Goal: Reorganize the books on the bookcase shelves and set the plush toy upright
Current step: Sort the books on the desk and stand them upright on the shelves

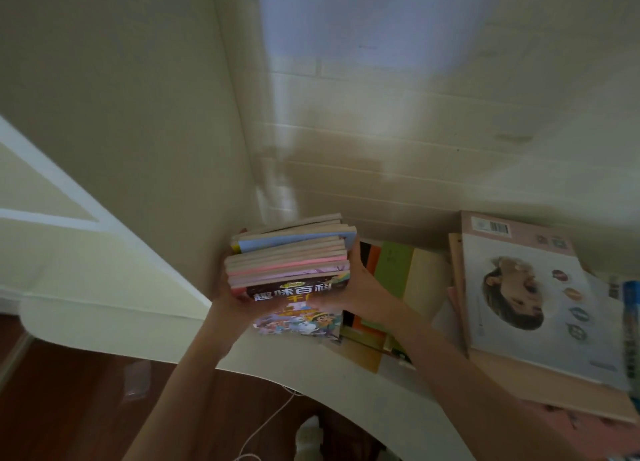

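1. Both hands clamped one thick stack of books (291,256) in the left corner of the bookcase top (311,367), close to the wall (381,131).
2. The left hand (223,292) pressed against the stack's left side, its fingers mostly hidden behind the books. The right hand (362,287) pressed the right side, with the thumb laid across the cartoon front cover.
3. The stack was tipped so its page edges and cover faced the camera. Whether its lower edge rested on the shelf could not be told.
4. A green and orange book (398,270) lay flat just beside it on the right. Further right sat a slanted pile topped by a cover with a face (526,298).
5. No plush toy could be made out for certain (a pale blurred shape (306,433) lay on the floor (69,391) near a white cable (270,422), but what it was remained unclear).
6. Risks, as judged:
   - The books were thin and uneven, held by side pressure only, so a slackened squeeze could let the middle ones slip out and fan open.
   - Standing them up against the corner with no support on the right could let the row topple onto the flat book.
   - The slanted pile overhung the front edge, so a nudge from the right forearm could send it to the floor.
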A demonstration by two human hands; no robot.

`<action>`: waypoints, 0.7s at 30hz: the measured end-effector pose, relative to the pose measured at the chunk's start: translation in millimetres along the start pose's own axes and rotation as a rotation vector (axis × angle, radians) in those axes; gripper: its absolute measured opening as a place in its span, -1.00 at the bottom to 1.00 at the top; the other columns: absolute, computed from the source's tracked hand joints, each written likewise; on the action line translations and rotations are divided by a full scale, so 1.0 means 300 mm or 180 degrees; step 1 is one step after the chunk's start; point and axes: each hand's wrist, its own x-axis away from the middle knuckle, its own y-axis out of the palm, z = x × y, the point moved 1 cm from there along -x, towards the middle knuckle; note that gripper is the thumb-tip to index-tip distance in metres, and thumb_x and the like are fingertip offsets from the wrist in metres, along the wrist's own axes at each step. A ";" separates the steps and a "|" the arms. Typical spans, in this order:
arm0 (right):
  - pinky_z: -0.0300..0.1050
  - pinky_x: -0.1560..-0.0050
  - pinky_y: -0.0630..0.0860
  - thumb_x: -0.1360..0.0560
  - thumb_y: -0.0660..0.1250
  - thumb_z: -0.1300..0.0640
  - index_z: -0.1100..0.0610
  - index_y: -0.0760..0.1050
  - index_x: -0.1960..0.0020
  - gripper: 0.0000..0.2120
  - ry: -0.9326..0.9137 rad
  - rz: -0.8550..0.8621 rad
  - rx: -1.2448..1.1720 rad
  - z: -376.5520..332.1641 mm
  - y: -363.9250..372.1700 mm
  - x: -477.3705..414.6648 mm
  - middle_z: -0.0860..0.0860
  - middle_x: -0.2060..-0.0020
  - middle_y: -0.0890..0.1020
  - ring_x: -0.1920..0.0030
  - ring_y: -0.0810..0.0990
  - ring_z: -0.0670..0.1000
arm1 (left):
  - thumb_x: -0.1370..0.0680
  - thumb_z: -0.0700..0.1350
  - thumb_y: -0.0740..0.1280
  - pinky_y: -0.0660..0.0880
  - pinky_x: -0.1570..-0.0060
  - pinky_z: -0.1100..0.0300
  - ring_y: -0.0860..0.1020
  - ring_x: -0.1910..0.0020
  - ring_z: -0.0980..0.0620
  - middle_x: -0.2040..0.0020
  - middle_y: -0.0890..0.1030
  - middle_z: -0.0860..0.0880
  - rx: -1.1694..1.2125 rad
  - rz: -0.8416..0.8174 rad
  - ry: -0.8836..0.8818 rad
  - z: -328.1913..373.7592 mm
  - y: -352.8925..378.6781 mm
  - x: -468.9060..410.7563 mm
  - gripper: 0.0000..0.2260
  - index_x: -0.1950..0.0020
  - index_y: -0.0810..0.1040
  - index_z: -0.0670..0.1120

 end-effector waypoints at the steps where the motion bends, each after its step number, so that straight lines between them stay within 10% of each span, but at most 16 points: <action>1: -0.45 0.04 0.51 -0.36 0.51 0.31 -0.03 -0.33 -0.51 0.14 -0.0023 0.0013 0.0057 -0.009 0.009 0.001 -0.02 -0.23 0.44 -0.08 0.54 -0.30 | -0.23 -0.33 0.56 0.53 0.15 0.02 0.53 0.28 -0.11 0.36 0.52 -0.09 0.0044 0.0088 0.0008 0.009 0.005 0.003 -0.50 -0.09 0.46 -0.29; 10: -0.29 -0.17 0.48 -0.26 0.60 0.19 0.10 0.23 -0.39 -0.17 -0.0208 -0.0112 0.0614 -0.011 -0.053 -0.070 -0.06 -0.17 0.55 -0.18 0.53 -0.20 | -0.22 -0.35 0.54 0.51 0.10 0.45 0.55 -0.02 0.30 -0.06 0.53 0.15 0.0295 0.0739 0.0834 0.060 0.072 0.111 -0.29 -0.21 0.27 0.02; 16: -0.51 -0.11 0.38 -0.23 0.61 0.13 0.08 0.18 -0.46 -0.07 -0.0444 -0.0468 0.1109 -0.098 -0.073 -0.139 -0.28 -0.12 0.47 -0.08 0.44 -0.45 | -0.21 -0.19 0.56 0.48 0.14 0.49 0.50 -0.06 0.27 -0.11 0.44 0.13 0.0366 0.1389 0.0939 0.069 0.117 0.163 -0.22 -0.30 0.20 -0.05; 21: -0.16 -0.30 0.42 -0.21 0.62 0.12 0.01 0.15 -0.44 -0.05 -0.0798 -0.0661 0.1288 -0.179 -0.084 -0.184 -0.07 -0.20 0.49 -0.24 0.49 -0.08 | -0.19 -0.14 0.60 0.45 0.07 0.53 0.42 -0.13 0.33 -0.13 0.36 0.17 0.0275 0.1813 0.1142 0.082 0.143 0.186 -0.13 -0.32 0.13 -0.12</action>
